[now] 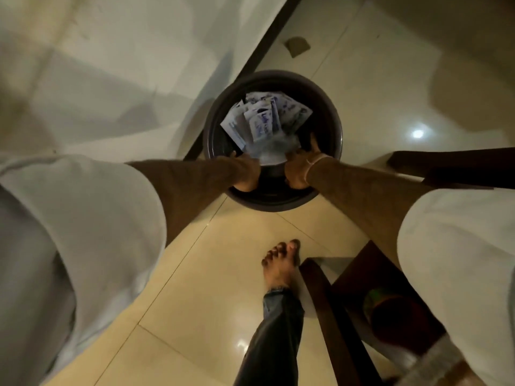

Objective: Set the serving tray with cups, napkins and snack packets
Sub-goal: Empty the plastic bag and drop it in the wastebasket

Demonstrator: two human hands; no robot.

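Two hands, left hand point(246, 174) and right hand point(299, 169), clasp round dark tray point(331, 129) bearing white-blue packets point(262, 121); carrying step; next: level set-down.

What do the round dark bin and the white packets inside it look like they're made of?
The bin looks like dark moulded plastic with a smooth, slightly glossy rim, though lacquered metal is possible. The packets look like thin paper or foil-lined sachets, white with blue print, creased and flexible. The left hand and right hand reach in.
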